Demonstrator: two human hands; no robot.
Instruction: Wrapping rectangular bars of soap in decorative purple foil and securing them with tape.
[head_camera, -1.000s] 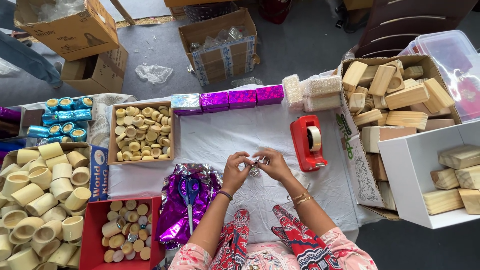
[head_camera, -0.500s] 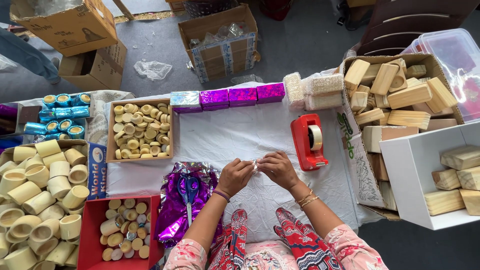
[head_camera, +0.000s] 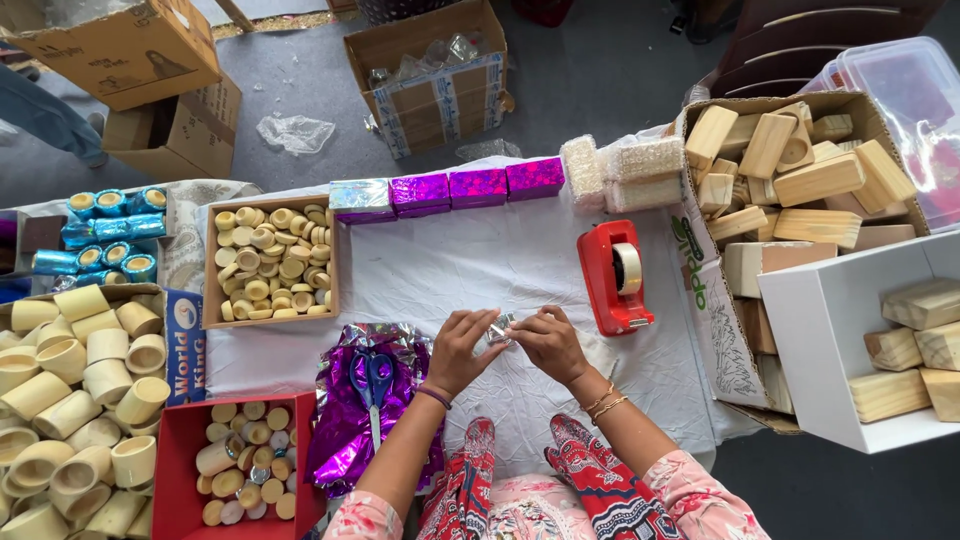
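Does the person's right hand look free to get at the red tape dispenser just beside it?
Probably not at once: the right hand and left hand together pinch a small silvery foil-wrapped piece. Otherwise the way looks open; only bare white cloth lies between it and the red tape dispenser.

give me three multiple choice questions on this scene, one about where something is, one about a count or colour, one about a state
1. Where do the scissors lie?
A. on the purple foil sheet
B. in the red box
C. beside the tape holder

2. What colour is the tape holder?
A. blue
B. red
C. white

3. What are the two hands doing?
A. resting flat on the cloth
B. holding one small silver piece together
C. reaching into the wood blocks

Answers:
1 A, the blue handles sit on the crumpled purple foil.
2 B, its body is bright red.
3 B, the left hand and right hand meet around the silver piece.
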